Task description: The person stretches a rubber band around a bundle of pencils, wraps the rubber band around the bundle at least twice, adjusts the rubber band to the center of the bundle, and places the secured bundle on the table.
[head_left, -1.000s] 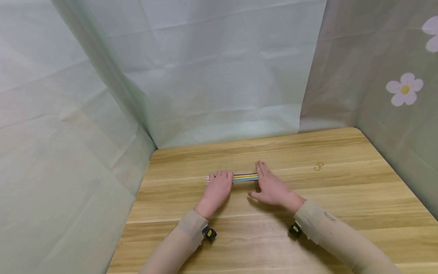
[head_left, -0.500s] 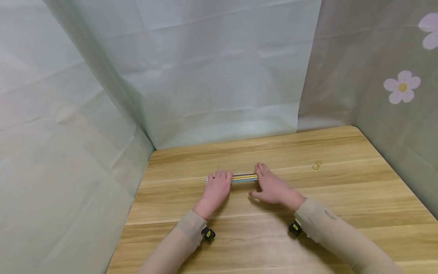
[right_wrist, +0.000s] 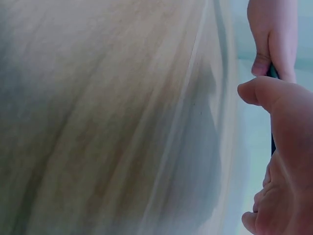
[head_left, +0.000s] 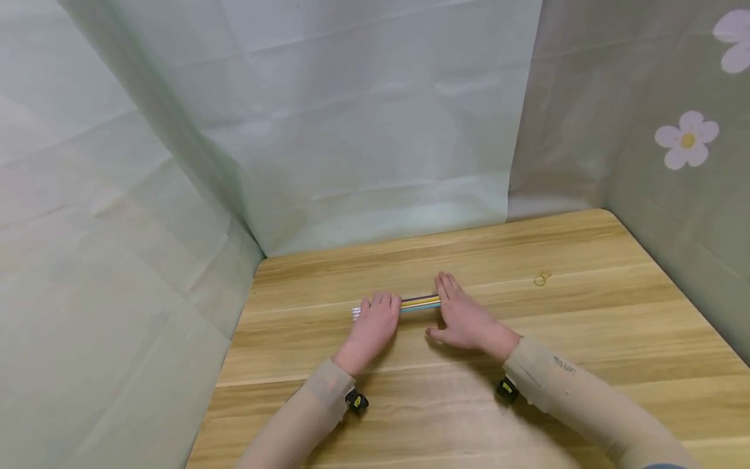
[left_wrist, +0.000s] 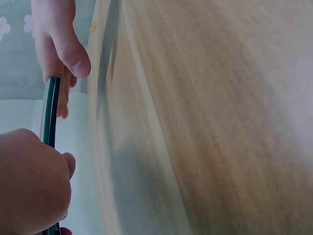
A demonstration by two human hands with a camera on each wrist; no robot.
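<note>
A bundle of several slim coloured pencils (head_left: 420, 303) lies crosswise between the hands, held above the table. Yellow, white, blue and dark barrels show in the head view, with pale ends past the left hand. My left hand (head_left: 375, 322) grips the bundle, fingers curled over it. At the bundle's other end, my right hand (head_left: 467, 320) rests its palm side against the tips, its fingers straight and its thumb apart. In the left wrist view a dark green pencil (left_wrist: 50, 112) runs from the left fist to the right palm. The right hand hides the bundle's right tips.
Two thin yellowish rubber bands (head_left: 542, 279) lie on the wooden table (head_left: 422, 417), to the right of the hands. Pale cloth (head_left: 375, 130) hangs behind the table and along its sides, with flowers printed on the right part.
Both hands keep nearly the same places on the bundle. The bundle slants slightly more, its left end lower in the head view. The head view itself has shifted a little.
</note>
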